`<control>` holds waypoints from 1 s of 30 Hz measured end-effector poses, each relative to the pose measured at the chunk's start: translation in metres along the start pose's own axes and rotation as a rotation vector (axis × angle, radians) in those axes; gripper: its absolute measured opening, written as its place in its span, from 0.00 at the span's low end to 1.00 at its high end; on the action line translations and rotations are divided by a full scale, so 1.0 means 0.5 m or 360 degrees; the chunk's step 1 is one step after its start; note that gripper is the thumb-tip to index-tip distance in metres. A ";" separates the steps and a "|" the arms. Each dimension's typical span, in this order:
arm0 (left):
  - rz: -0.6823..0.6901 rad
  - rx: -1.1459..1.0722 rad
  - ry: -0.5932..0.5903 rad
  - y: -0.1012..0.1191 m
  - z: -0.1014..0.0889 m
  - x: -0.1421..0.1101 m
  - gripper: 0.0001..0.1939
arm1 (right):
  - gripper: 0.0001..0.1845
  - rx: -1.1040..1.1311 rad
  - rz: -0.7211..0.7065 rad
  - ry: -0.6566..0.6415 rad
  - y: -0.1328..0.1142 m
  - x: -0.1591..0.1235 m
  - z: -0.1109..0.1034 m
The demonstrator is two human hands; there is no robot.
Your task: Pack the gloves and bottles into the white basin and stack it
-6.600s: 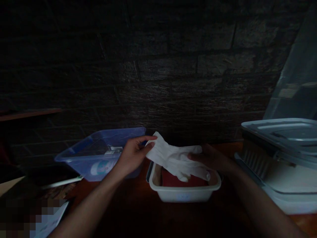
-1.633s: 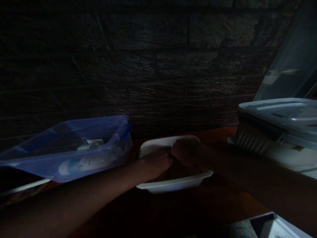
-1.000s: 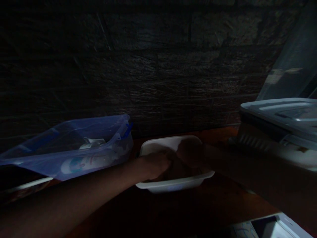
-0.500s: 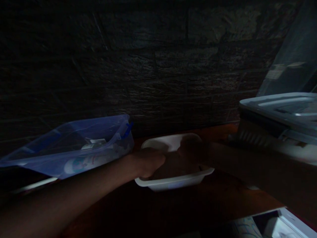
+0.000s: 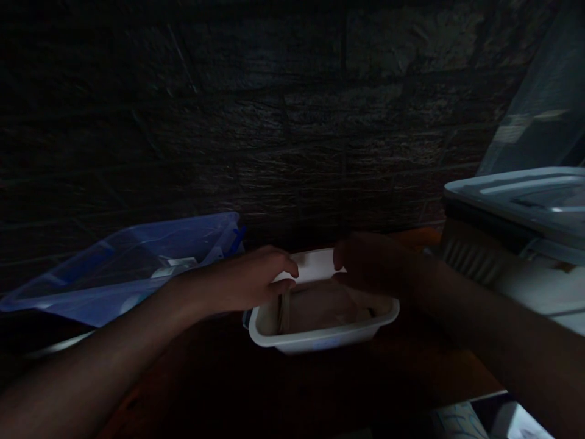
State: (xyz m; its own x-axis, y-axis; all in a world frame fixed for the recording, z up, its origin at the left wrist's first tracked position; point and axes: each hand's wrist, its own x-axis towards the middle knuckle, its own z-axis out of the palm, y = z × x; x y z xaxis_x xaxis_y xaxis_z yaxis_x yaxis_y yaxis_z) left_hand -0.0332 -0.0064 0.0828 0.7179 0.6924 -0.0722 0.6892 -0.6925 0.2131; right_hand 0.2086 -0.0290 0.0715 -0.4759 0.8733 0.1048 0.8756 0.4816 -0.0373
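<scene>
A white plastic tub (image 5: 320,341) stands on the dark wooden surface in the middle of the head view. Inside lies a flat brownish bundle (image 5: 320,308), its kind too dim to make out; a thin strip of it stands up at the left. My left hand (image 5: 269,274) is above the tub's left side, thumb and fingers apart, with nothing between them. Over the right rim is my right hand (image 5: 365,262), in shadow, its thumb and fingertips also apart and holding nothing visible. Whether either hand touches the tub's rim is unclear.
To the left stands a translucent blue bin (image 5: 137,250) with some packages inside. A lidded storage box (image 5: 525,201) is on the right. Behind everything rises a dark brick wall (image 5: 292,122). A box with printed patterns (image 5: 461,421) sits at the lower right edge.
Both hands have come up out of the tub and their fingers have spread. The brownish bundle now shows more fully inside. The tub has hardly moved.
</scene>
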 end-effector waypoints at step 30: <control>-0.0554 -0.1797 0.0941 -0.109 0.211 -0.020 0.21 | 0.38 0.0604 0.0354 0.0212 0.110 -0.036 0.168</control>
State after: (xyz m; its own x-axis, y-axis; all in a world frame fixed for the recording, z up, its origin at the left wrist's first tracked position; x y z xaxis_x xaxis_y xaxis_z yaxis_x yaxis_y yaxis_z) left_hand -0.0678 0.0032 -0.0310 0.1716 0.9816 0.0839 0.1612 -0.1120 0.9805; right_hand 0.2583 -0.0123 -0.0159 -0.2433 0.9534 0.1787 0.8511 0.2982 -0.4322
